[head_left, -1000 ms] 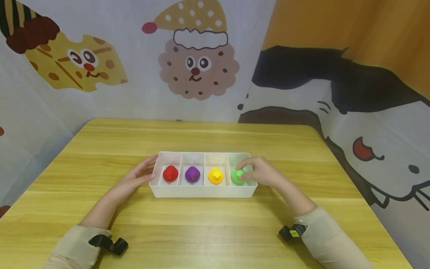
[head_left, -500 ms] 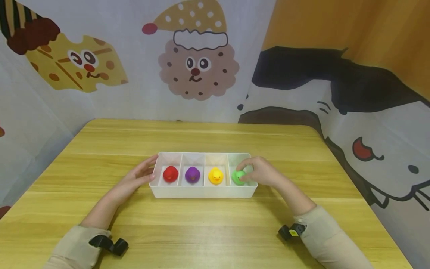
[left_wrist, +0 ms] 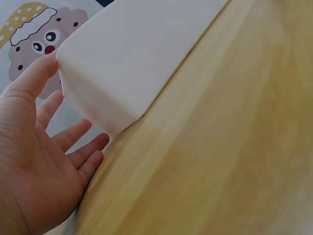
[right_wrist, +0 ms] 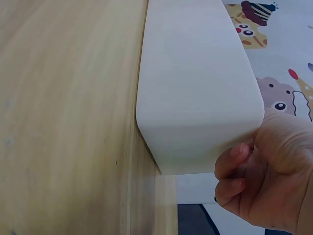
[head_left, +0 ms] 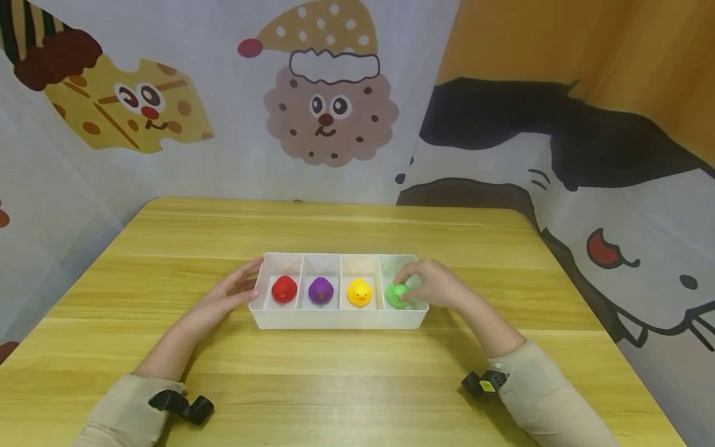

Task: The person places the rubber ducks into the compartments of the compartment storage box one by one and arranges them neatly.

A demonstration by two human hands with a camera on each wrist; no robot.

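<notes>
A long white box (head_left: 337, 320) with side-by-side compartments lies on the table in the head view. A red rubber duck (head_left: 283, 289), a purple one and a yellow rubber duck (head_left: 359, 292) sit in separate compartments. In the rightmost compartment is a green rubber duck (head_left: 394, 297), pinched between thumb and index finger of my right hand (head_left: 438, 284). The right wrist view shows my other right fingers (right_wrist: 230, 192) curled outside the box's end, the duck hidden behind the wall. My left hand (left_wrist: 44, 166) rests against the left end, its thumb at the rim and fingers spread.
The wooden table (head_left: 335, 388) extends on all sides of the box. A curtain (head_left: 223, 174) with cartoon prints hangs behind it. Both wrists carry black camera mounts, such as the left mount (head_left: 181, 406).
The green duck has shifted very slightly to the right inside its compartment, with my right fingers on it. My left hand and the box have stayed in place.
</notes>
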